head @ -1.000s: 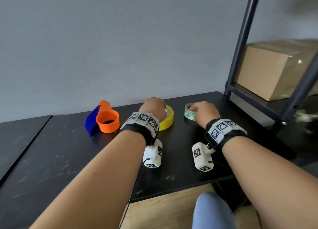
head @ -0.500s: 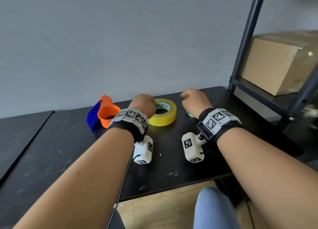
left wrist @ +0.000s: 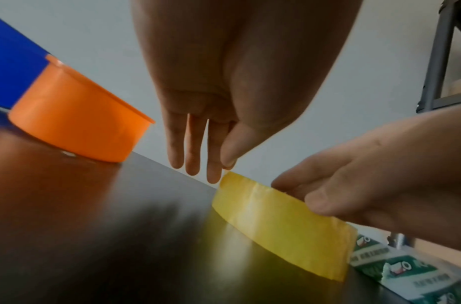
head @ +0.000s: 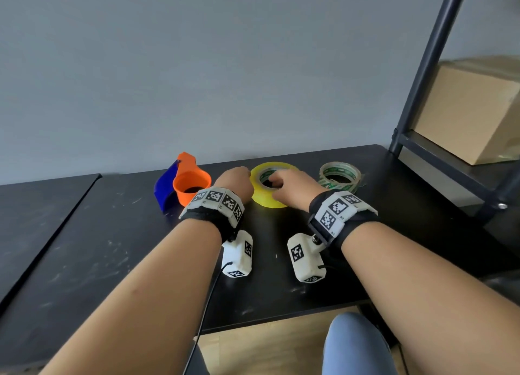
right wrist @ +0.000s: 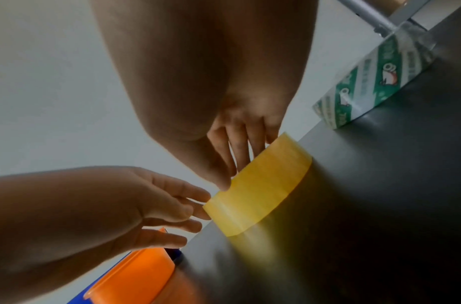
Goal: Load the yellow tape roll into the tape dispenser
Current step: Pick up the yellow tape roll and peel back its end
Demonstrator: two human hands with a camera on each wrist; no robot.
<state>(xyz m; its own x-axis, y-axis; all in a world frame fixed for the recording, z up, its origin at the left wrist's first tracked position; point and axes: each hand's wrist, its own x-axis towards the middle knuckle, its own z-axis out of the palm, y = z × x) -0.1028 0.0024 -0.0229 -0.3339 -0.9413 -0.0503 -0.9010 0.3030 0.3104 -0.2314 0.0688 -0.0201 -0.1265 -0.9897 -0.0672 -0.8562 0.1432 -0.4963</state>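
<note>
The yellow tape roll [head: 263, 198] lies flat on the black table [head: 112, 248] near the back wall. My right hand [head: 292, 187] grips it, thumb on the outer wall [right wrist: 263, 185] and fingers curled into the core. My left hand [head: 235, 183] is at the roll's left side with straight fingers [left wrist: 193, 144], their tips touching the yellow rim [left wrist: 276, 222]. The tape dispenser [head: 191, 183], an orange cup-shaped hub on a blue body, stands just left of my left hand, untouched [left wrist: 76, 123].
A clear tape roll with green print [head: 340, 174] lies right of the yellow one. A dark metal shelf post [head: 422, 79] and a cardboard box [head: 472, 115] stand at the right. A seam splits the table at the left.
My right hand has left the green-printed roll and moved left onto the yellow roll. My left hand has slid from over the yellow roll to its left side.
</note>
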